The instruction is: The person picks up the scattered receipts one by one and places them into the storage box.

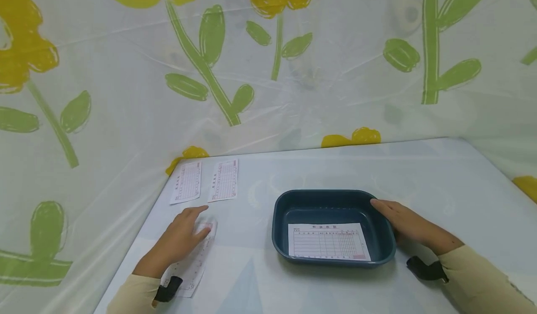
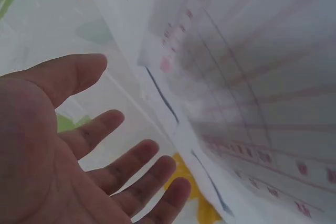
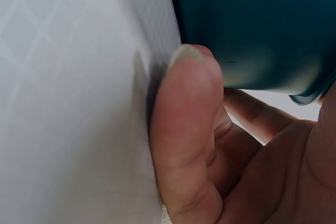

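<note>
While my left hand (image 1: 178, 239) sits over a printed slip (image 1: 196, 268) at lower left of the frame, fingers loose and spread, fingertips apart from the paper in its wrist view, my right hand (image 1: 413, 225) grips the right end of the dark blue tray (image 1: 327, 215), fingertips at the rim. In the way: left hand, left sleeve (image 1: 133, 296) and left black strap (image 1: 169, 289) hide much of that slip; right hand covers some of the tray's outer wall. Right sleeve (image 1: 482, 276) and right black strap (image 1: 425, 268) at lower right. Tray's just right of centre on the white table (image 1: 440, 178); inner slip (image 1: 327, 241) lies in it, print up, toward the near wall. Farther back, left of centre: left far slip (image 1: 186, 182) beside right far slip (image 1: 223, 180), small gap between. Behind everything: flower-print sheet (image 1: 327, 57) filling the top of frame.
</note>
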Motion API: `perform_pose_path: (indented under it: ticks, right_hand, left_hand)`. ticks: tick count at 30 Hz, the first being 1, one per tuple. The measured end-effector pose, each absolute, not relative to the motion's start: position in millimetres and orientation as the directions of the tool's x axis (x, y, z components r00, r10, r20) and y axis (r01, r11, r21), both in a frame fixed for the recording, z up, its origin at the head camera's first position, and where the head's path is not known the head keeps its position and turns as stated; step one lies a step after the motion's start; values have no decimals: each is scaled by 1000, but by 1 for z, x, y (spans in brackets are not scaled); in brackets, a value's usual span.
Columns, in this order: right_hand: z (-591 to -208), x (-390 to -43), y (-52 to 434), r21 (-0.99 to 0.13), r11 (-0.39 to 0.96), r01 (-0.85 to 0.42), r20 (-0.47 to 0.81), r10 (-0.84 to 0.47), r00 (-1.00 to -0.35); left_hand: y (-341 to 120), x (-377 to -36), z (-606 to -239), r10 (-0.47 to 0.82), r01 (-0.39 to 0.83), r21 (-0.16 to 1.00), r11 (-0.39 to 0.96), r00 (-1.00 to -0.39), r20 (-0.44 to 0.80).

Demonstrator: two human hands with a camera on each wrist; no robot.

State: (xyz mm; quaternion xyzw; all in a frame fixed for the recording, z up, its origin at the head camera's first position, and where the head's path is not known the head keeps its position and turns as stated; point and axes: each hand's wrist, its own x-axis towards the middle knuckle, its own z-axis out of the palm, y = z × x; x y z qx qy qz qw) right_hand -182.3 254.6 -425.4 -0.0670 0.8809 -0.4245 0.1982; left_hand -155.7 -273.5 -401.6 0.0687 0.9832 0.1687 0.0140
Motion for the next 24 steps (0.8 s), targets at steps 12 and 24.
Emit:
perform_pose_path:
  ticks: [12, 24]
  right_hand:
    - [-426, -183, 255, -772, 634, 52, -293, -282, -913]
    - [-427, -182, 255, -770, 637, 22, -272, -297, -915]
  left_hand:
    - [-293, -156, -416, 71, 14, 321, 947, -983, -167]
    - [-299, -153, -416, 79, 30, 304, 952, -985, -152]
